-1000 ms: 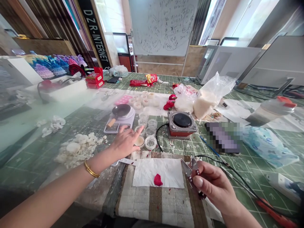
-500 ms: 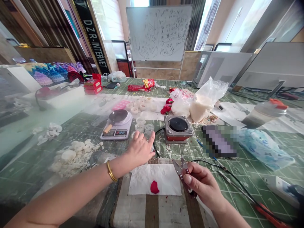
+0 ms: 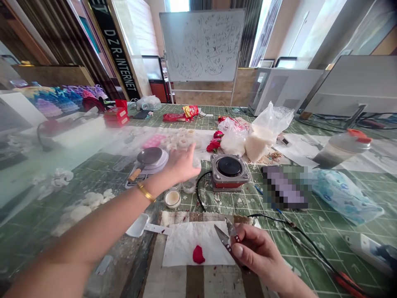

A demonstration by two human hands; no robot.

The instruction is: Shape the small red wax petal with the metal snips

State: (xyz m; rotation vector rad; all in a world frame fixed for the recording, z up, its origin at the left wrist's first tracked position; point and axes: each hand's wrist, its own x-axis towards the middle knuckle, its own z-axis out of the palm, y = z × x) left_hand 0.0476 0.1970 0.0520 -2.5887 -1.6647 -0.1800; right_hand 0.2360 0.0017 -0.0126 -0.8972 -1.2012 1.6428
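Observation:
My left hand (image 3: 182, 163) reaches out over several small clear jars (image 3: 189, 186), its index finger stretched forward and thumb apart. Its palm is hidden, and no held thing shows. Just below it sits a small jar with a cream-white fill (image 3: 172, 199). My right hand (image 3: 260, 250) grips small scissors (image 3: 222, 238) with their blades apart, above the right side of a white paper sheet (image 3: 181, 238). On that sheet lies a red petal (image 3: 199, 254). The sheet rests on a striped cloth (image 3: 176, 279).
A small pan (image 3: 149, 156) stands on a white scale at left, partly behind my forearm. A hot plate (image 3: 229, 169) with a black cable stands ahead. Behind it are red roses (image 3: 214, 145) and a bag of white granules (image 3: 257, 145). White crumbled lumps (image 3: 83, 209) lie at left.
My left hand has moved forward and slightly up, farther over the jars, uncovering the cream-filled jar. My right hand with the scissors has shifted slightly left and down in view.

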